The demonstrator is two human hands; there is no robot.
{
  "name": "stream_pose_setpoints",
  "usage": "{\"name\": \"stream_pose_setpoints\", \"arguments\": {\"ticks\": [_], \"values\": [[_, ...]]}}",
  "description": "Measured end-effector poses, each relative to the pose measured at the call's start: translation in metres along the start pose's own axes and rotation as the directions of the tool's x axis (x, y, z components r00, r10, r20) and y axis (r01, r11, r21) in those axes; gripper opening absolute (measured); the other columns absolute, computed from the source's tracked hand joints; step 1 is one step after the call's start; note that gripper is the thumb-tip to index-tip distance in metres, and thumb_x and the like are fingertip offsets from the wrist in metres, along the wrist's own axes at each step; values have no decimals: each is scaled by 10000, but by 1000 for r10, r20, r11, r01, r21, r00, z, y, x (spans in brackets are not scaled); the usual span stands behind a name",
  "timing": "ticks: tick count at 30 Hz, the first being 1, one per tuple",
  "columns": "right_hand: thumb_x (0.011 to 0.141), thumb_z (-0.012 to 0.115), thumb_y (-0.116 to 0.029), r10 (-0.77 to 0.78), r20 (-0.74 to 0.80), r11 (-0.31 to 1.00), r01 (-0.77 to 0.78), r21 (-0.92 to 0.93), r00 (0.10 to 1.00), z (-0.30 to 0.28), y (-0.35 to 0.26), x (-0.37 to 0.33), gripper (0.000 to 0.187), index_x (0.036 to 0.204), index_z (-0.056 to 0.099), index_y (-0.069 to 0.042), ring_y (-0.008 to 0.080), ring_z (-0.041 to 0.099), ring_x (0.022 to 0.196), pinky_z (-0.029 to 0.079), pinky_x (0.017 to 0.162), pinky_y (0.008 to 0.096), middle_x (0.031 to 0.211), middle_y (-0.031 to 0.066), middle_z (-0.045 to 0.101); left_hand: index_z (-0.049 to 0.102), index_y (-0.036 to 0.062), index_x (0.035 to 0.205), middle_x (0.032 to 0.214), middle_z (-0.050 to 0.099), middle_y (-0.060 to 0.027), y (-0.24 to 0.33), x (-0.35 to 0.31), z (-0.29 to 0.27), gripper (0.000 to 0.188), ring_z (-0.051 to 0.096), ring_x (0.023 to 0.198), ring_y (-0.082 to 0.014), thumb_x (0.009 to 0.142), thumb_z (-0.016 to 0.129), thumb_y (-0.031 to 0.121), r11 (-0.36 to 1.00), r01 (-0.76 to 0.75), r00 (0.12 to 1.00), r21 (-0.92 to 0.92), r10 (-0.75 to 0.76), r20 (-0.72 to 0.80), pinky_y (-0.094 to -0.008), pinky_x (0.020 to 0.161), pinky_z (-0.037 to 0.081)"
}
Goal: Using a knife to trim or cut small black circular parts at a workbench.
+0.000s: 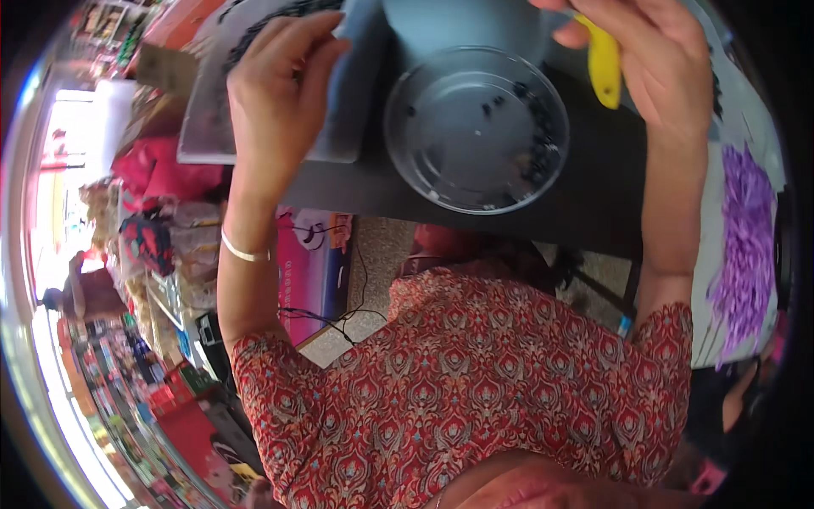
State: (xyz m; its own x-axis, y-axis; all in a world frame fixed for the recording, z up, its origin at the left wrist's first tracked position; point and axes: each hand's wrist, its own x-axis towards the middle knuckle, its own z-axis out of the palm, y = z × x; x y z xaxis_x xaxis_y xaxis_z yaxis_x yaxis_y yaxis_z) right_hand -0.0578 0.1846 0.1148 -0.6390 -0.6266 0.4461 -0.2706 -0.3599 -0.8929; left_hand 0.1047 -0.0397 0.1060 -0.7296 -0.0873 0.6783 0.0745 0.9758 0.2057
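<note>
My left hand (280, 97) is raised over a translucent plastic tray (203, 136) at the left. Its thumb and fingertips come together in a pinch; whatever may be between them is too small or hidden to make out. At the upper right, my right hand (657, 64) holds a tool with a yellow handle (604, 72), which hangs down beside the palm. The tool's working end is out of sight. Between the hands stands a round clear plastic dish (462, 157), with small dark pieces (541, 136) gathered mostly along its right side.
A pale blue container (466, 25) stands just behind the dish. Dark strips (254, 34) lie in the tray. The black table (593, 204) ends close to my body. Purple shredded strands (746, 254) lie on a pale surface at the right. Cables (343, 322) hang below at the left.
</note>
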Motion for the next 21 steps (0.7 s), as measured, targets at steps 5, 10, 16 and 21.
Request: {"name": "stream_pose_setpoints", "arguments": {"ticks": [5, 10, 16, 21], "values": [[884, 589, 11, -103, 66, 995, 103, -1, 992, -11, 0, 3, 196, 1071, 633, 48, 193, 700, 824, 591, 591, 242, 959, 148, 684, 653, 28, 894, 804, 600, -127, 47, -10, 64, 110, 604, 709, -326, 786, 672, 37, 958, 42, 954, -282, 45, 296, -374, 616, 480], [875, 604, 7, -149, 90, 989, 147, 25, 985, -20, 0, 5, 201, 1069, 640, 46, 189, 699, 815, 580, 581, 239, 942, 149, 687, 671, 69, 871, 818, 615, -118, 40, -17, 123, 96, 614, 738, -333, 798, 669, 131, 977, 70, 921, -201, 14, 390, -413, 640, 493], [877, 608, -9, -241, 116, 970, 237, 45, 964, -31, 3, 11, 206, 1073, 640, 47, 179, 694, 797, 567, 574, 240, 943, 141, 688, 681, 68, 894, 805, 617, -110, 51, -22, 145, 152, 621, 741, -323, 765, 704, 146, 955, 151, 915, -257, -36, 402, -418, 649, 496], [873, 620, -17, -196, 77, 980, 193, 46, 978, -28, 5, 14, 212, 1075, 638, 46, 182, 693, 807, 567, 574, 242, 945, 142, 686, 681, 73, 935, 847, 617, -120, 58, -19, 165, 199, 622, 767, -332, 759, 716, 161, 963, 147, 913, -225, -45, 405, -423, 666, 501]]}}
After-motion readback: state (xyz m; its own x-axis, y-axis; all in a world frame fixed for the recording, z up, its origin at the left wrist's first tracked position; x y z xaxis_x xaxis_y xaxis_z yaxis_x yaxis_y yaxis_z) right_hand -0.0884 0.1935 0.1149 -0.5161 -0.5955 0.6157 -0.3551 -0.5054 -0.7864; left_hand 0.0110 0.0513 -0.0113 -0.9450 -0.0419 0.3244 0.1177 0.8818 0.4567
